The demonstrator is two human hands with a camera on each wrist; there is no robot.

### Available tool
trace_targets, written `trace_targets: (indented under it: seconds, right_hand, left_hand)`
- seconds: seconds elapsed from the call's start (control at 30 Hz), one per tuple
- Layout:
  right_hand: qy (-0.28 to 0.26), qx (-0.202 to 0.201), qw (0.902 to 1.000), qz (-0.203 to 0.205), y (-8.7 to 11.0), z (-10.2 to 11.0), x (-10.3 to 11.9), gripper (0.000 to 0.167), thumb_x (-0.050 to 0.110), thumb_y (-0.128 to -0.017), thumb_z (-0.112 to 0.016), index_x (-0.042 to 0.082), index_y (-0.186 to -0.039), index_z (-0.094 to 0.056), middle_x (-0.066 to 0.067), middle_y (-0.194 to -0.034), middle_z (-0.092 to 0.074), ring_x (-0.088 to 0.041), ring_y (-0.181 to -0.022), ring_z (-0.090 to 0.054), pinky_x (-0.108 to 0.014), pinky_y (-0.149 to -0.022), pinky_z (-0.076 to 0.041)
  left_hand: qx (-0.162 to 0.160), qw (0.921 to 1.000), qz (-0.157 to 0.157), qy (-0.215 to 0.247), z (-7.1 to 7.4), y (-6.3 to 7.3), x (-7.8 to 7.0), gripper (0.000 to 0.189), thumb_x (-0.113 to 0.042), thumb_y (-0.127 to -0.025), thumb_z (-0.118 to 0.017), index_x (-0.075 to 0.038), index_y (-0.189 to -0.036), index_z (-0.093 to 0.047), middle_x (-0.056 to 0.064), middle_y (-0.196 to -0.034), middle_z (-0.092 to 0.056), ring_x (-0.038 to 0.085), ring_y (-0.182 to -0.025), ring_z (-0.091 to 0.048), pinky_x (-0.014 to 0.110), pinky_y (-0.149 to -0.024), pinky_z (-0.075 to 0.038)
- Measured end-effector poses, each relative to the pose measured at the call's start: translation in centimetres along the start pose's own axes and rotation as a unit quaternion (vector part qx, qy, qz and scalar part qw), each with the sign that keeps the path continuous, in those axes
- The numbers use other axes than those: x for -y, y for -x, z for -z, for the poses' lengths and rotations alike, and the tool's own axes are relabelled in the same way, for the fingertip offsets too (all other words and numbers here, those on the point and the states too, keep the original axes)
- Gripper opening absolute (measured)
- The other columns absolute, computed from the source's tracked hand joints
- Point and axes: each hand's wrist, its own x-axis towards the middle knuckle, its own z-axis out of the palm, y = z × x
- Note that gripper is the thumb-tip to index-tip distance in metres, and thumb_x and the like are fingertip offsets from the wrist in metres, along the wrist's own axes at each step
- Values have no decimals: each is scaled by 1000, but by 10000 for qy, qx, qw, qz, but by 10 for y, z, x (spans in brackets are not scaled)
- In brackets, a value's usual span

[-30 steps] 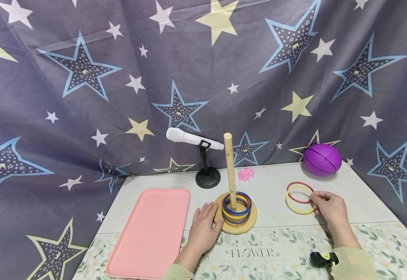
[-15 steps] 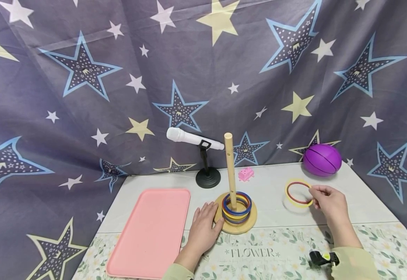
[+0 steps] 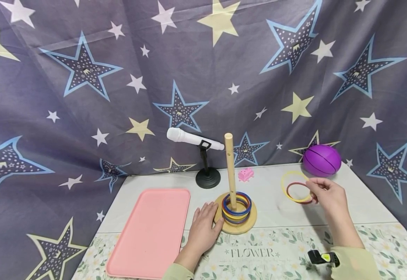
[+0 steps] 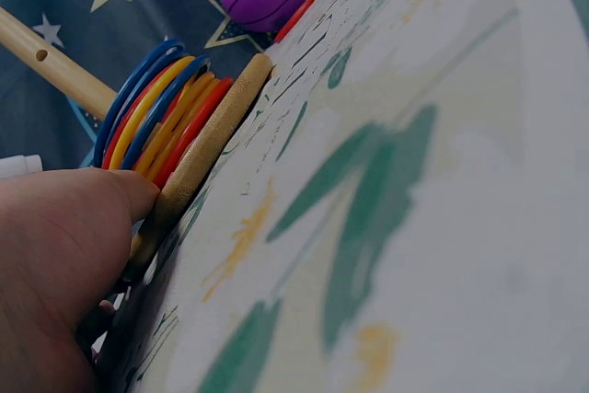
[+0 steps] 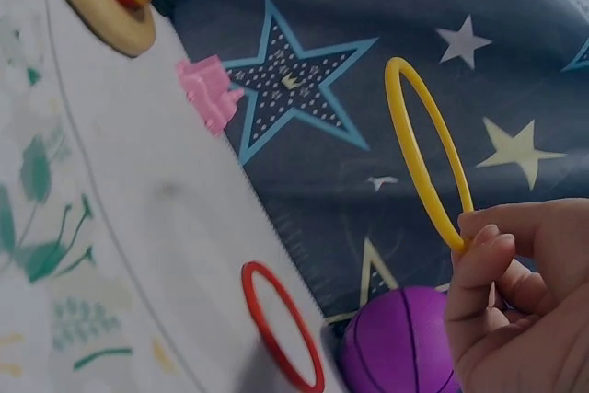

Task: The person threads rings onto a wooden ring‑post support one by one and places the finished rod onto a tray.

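Observation:
My right hand (image 3: 330,199) pinches a yellow ring (image 5: 419,167) between thumb and fingertips, holding it raised and tilted above the table. Below it lies a red ring (image 5: 260,319), flat on the tabletop. At the middle stands a wooden peg (image 3: 230,171) on a round wooden base (image 3: 238,230). Several blue, red and yellow rings (image 4: 147,117) are stacked around the peg's foot. My left hand (image 3: 205,227) lies with its fingers extended at the left side of the base, its thumb at the base's edge near the rings.
A pink tray (image 3: 149,233) lies on the left. Behind the peg are a white microphone (image 3: 193,138) on a black stand (image 3: 208,179) and a small pink toy (image 3: 246,174). A purple ball (image 3: 321,160) sits at the back right, before a star-patterned curtain.
My right hand has lifted the yellow ring from the tabletop, up and away from beside the red ring, and tilted it. The red ring and my left hand have stayed in place.

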Motion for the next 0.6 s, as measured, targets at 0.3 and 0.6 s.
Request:
trace_targets:
  seconds: [0.3,0.6]
  right_hand:
    - [-334,99,9991,248,7,-2,16,23,24,-107,-77,5,-119,-73,7,-80,-64,-7,-67,-59,-23,-56,-56]
    - [-1091,383,9908,697,18,-12,46,12,14,-104,-80,5,-111,-76,4,-76,-64,-8,-64,-57,-20,-51,-51]
  left_hand:
    - [19,10000,4,-10,-1,0,1,59,-35,-111,-65,-2,-160,-56,19,-165,-53,41,-159,-40,64,-133,-18]
    - [29,10000,30,-51,-2,-2,4,60,-35,-111,-65,-3,-161,-55,18,-166,-52,40,-160,-38,63,-134,-17]
